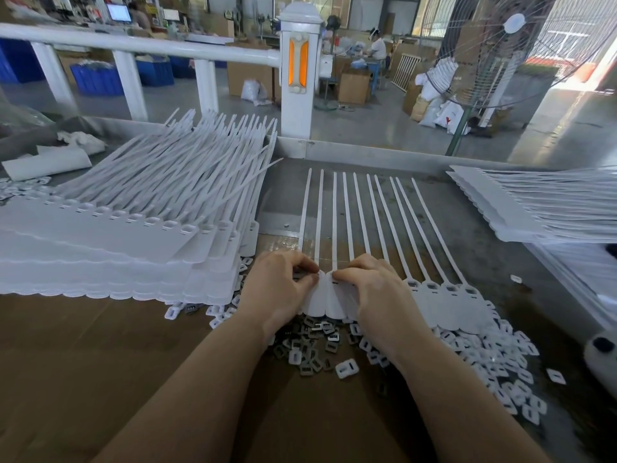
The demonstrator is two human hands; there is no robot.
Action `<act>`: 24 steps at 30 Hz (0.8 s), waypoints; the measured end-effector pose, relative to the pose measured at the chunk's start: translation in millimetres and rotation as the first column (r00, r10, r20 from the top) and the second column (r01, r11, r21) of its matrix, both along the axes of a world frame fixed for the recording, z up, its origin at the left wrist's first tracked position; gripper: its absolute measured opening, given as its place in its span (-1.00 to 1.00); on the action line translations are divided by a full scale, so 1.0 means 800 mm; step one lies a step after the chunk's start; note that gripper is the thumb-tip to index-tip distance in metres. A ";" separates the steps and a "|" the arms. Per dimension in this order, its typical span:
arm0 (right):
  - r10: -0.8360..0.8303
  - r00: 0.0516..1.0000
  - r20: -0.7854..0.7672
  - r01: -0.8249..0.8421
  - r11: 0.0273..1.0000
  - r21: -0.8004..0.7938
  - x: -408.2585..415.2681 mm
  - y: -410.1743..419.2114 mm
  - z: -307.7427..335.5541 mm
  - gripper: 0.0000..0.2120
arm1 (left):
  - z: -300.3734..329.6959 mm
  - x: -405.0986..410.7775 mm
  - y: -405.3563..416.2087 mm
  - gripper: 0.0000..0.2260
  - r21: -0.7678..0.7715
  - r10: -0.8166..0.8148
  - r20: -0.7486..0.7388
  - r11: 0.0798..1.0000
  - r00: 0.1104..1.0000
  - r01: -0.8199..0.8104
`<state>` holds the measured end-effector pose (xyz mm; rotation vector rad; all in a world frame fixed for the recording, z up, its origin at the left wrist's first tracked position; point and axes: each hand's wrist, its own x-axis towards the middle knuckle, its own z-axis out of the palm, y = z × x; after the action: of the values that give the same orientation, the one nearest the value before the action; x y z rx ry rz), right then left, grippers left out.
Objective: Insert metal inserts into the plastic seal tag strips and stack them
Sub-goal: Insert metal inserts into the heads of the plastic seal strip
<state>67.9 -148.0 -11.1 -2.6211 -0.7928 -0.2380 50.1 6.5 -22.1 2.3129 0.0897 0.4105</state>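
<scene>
1. Both hands down on the near end of the seal tag strip [337, 297] at table centre; left hand [278, 289] pinching at a socket near the strip's left end, fingers curled, the pinched piece itself hidden; right hand [374, 290] pressing and pinching the heads just beside, fingertips curled onto the plastic.
2. Strip laid flat; long tails running far, heads and flags near; row of heads running left to right, hence work presumably stepping rightward along that axis.
3. Open sockets [430, 286] showing to the right of the right hand, apparently not yet filled; right hand nearer those.
4. Loose metal inserts [314, 332] heaped just near of the strip, between the wrists, within equal reach; white plastic caps [480, 355] scattered near right.
5. Large stack of strips [110, 248] on the left, tails pointing far-right; second stack [541, 208] far right, tails pointing right; which stack is the finished one, impossible to tell.
</scene>
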 end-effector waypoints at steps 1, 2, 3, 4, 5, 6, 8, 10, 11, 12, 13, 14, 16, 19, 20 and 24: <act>0.002 1.000 0.007 -0.002 1.000 -0.024 -0.001 0.001 0.001 -0.64 | 0.000 0.000 0.000 -0.90 0.002 -0.001 -0.001 1.000 1.000 0.001; 0.004 1.000 0.017 -0.003 0.999 -0.049 -0.001 0.002 0.002 -0.66 | 0.000 0.000 0.000 -0.90 0.007 -0.001 -0.004 1.000 1.000 0.001; 0.004 1.000 0.025 -0.003 0.998 -0.068 -0.001 0.004 0.002 -0.67 | 0.000 0.000 0.000 -0.90 0.011 0.000 -0.006 1.000 1.000 0.000; 0.006 1.000 0.028 -0.003 0.997 -0.079 -0.002 0.005 0.002 -0.67 | 0.000 0.000 0.000 -0.89 0.013 0.000 -0.008 1.000 1.000 0.000; 0.009 1.000 0.029 -0.007 0.997 -0.082 -0.002 0.005 0.002 -0.68 | 0.000 0.000 0.000 -0.89 0.017 0.000 -0.008 1.000 1.000 0.000; 0.015 0.999 0.032 -0.012 0.997 -0.079 -0.002 0.004 0.002 -0.67 | 0.000 -0.001 -0.001 -0.89 0.023 0.001 -0.005 1.000 1.000 -0.001; 0.019 0.999 0.035 -0.018 0.999 -0.036 -0.002 0.001 0.001 -0.64 | 0.001 -0.001 -0.001 -0.89 0.032 0.000 0.008 0.999 1.000 0.000; -0.018 1.000 -0.009 0.019 0.994 0.110 -0.002 -0.001 0.001 -0.61 | 0.001 -0.001 -0.001 -0.89 0.034 -0.005 0.017 0.999 1.000 0.005; -0.037 0.998 -0.042 0.044 0.980 0.195 -0.001 -0.002 0.002 -0.60 | 0.001 -0.001 -0.001 -0.89 0.031 -0.007 0.017 0.999 1.000 0.006; -0.051 0.997 -0.062 0.066 0.964 0.259 0.000 -0.004 0.002 -0.62 | 0.001 -0.001 -0.001 -0.89 0.027 -0.006 0.010 1.000 1.000 0.006; -0.068 0.996 -0.064 0.084 0.949 0.303 0.001 -0.005 0.003 -0.64 | 0.001 -0.001 -0.001 -0.89 0.021 -0.004 0.002 1.000 1.000 0.004; -0.085 0.995 -0.052 0.097 0.937 0.336 0.002 -0.007 0.004 -0.67 | 0.000 -0.001 0.000 -0.89 0.016 -0.003 -0.007 1.000 1.000 0.003; -0.114 0.993 -0.022 0.113 0.915 0.388 0.003 -0.010 0.007 -0.75 | 0.000 0.000 0.000 -0.89 0.012 -0.003 -0.010 1.000 1.000 0.004; -0.124 0.992 0.000 0.114 0.916 0.384 0.005 -0.018 0.011 -0.84 | 0.000 0.000 0.000 -0.90 0.002 -0.007 -0.002 1.000 1.000 0.007; -0.119 0.993 0.005 0.109 0.922 0.371 0.006 -0.021 0.013 -0.85 | 0.000 0.000 0.000 -0.90 0.003 -0.007 0.001 1.000 1.000 0.007; -0.094 0.996 0.007 0.087 0.944 0.319 0.005 -0.029 0.028 -0.87 | -0.001 -0.001 0.000 -0.90 0.018 0.004 -0.002 1.000 1.000 -0.004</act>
<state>71.5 -170.9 11.3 -2.3529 -0.5851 -0.3874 49.4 6.5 -23.1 2.3311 0.0923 0.4120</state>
